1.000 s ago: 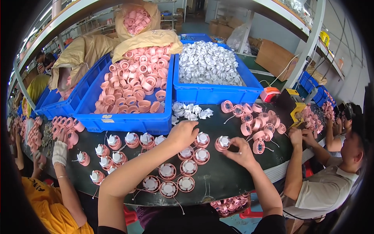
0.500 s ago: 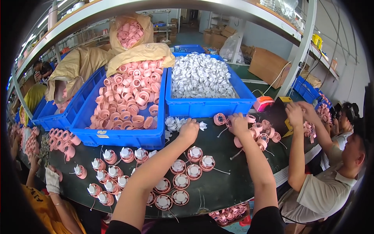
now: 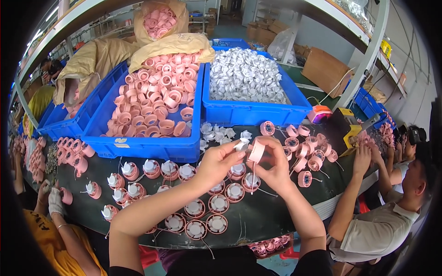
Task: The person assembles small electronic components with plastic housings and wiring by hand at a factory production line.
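My left hand pinches a small white plastic fan-shaped piece between thumb and fingers. Close beside it, my right hand is closed round a pink ring-shaped housing, tilted on its side, with a thin wire hanging below. The white piece is at the housing's left edge; whether they touch I cannot tell. Behind my left hand lies a small heap of loose white pieces. Right of my right hand is a cluster of pink housings with wires. Below my hands stand several pink housings topped with white pieces.
A blue bin full of pink rings and another blue bin heaped with white pieces stand at the back. A yellow machine is at the right. Co-workers sit on both sides, one with a gloved hand at the left.
My hands have come together in front of me from the white pieces and the pink cluster. The left now holds a white piece, the right a pink housing. The view has shifted slightly.
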The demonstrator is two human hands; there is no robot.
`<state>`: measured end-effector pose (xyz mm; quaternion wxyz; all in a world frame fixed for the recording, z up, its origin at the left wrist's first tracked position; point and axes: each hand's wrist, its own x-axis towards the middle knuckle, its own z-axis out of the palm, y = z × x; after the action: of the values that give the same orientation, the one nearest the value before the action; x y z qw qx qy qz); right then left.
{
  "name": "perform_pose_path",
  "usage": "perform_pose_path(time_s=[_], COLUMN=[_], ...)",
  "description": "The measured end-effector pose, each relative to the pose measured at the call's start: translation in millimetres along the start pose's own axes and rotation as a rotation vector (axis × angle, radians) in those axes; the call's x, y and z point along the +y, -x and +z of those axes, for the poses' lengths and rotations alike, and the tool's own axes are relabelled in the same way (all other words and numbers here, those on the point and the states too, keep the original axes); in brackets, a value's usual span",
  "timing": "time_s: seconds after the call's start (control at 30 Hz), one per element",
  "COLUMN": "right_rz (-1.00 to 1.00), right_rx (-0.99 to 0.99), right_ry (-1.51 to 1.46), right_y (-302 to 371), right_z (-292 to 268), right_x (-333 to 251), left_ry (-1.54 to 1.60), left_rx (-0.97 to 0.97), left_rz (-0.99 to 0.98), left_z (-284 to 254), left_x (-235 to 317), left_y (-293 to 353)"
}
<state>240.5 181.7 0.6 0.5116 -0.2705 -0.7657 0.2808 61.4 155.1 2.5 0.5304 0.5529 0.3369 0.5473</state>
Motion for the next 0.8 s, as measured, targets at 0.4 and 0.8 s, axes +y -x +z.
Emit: perform_pose_path(time_s=[0.4, 0.8], right_rz=[-0.193, -0.262], right_rx=[-0.02, -0.034], right_ry=[0.226, 0.314], right_y=[5.5, 4.7], right_z=[14.8, 13.7], right_x=[-25.4, -39.7], left_ry=[-0.274, -0.382], left_rx=[0.117, 0.178], left_rz=[0.102, 0.199], left_z=[-2.2, 7.7], left_x=[13.2, 20.3], left_y=[30.4, 40.4])
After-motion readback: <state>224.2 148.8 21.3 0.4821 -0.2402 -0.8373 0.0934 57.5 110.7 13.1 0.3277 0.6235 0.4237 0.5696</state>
